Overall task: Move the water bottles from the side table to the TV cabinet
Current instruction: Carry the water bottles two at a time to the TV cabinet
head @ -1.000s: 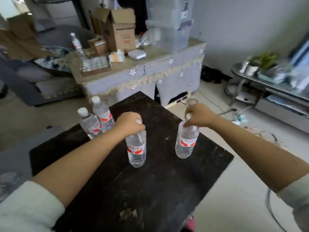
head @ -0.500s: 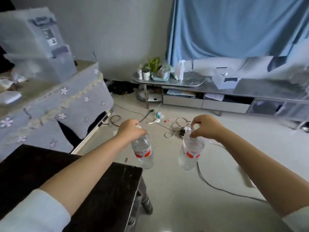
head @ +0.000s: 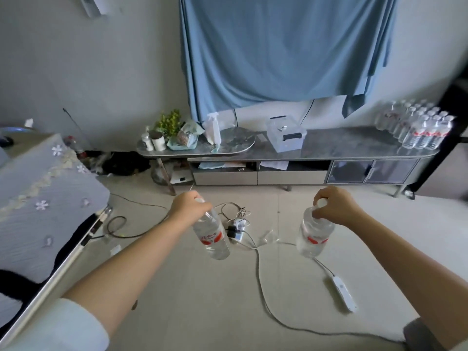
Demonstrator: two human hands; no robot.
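Note:
My left hand [head: 188, 208] grips a clear water bottle [head: 212, 235] with a red label by its neck; the bottle hangs tilted over the floor. My right hand [head: 334, 206] holds a second water bottle [head: 312, 235] by its white cap, also hanging above the floor. The long grey TV cabinet [head: 329, 149] stands ahead against the wall. Several more water bottles [head: 417, 127] stand grouped on its right end. The side table is out of view.
Cables, a charger [head: 236, 230] and a white power strip [head: 343, 295] lie on the floor between me and the cabinet. A cloth-covered table [head: 43, 198] is at the left. The cabinet top holds a clear box [head: 286, 134], a spray bottle [head: 212, 129] and a small plant [head: 169, 121].
The bottles have been lifted off the dark side table and carried away from it. My view has turned right to face the TV cabinet, which is now closer.

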